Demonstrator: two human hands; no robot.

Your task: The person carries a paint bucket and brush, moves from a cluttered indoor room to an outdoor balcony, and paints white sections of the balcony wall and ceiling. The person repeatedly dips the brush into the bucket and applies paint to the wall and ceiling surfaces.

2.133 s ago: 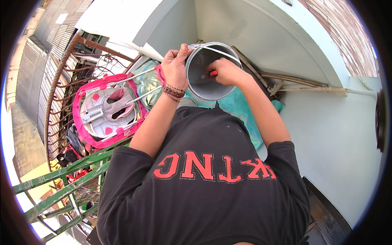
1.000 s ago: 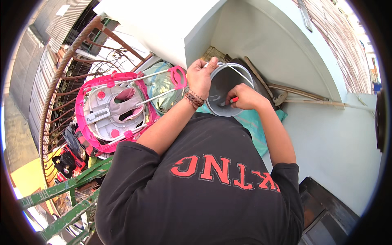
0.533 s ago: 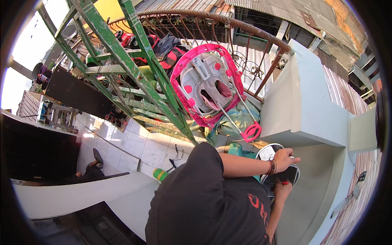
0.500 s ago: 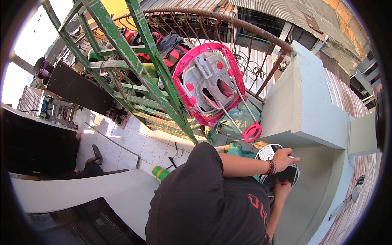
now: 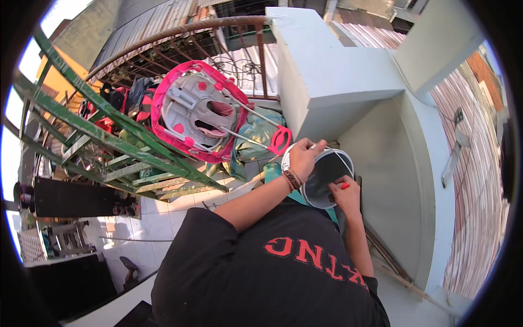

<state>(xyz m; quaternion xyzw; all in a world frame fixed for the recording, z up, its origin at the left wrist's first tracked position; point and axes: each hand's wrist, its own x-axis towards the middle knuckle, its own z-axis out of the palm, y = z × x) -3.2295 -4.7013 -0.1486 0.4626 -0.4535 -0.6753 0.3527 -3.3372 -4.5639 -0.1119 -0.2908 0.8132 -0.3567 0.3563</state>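
Observation:
A round bucket (image 5: pixel 322 207) with a pale rim and a dark grey inside is in front of my body, at the right of the middle. My left hand (image 5: pixel 305 162), with bracelets at its wrist, is closed on the bucket's handle at the far left side of the rim. Over the near right part of the opening, my right hand (image 5: pixel 346 194) is closed round a tool with a red end (image 5: pixel 344 186). The rest of that tool is hidden by the fingers and the bucket.
A pink and white folded baby walker (image 5: pixel 199 111) leans by greenish sacks (image 5: pixel 260 131) near the railing (image 5: pixel 180 34). A green metal ladder (image 5: pixel 117 136) stands at the left. The pale wall (image 5: pixel 332 76) rises beyond the bucket, and long rods (image 5: pixel 388 256) lie at the right.
The view has swung to the right, so the bucket, my hands and the walker appear farther left. More of the bucket's inside shows. Both hands keep their hold.

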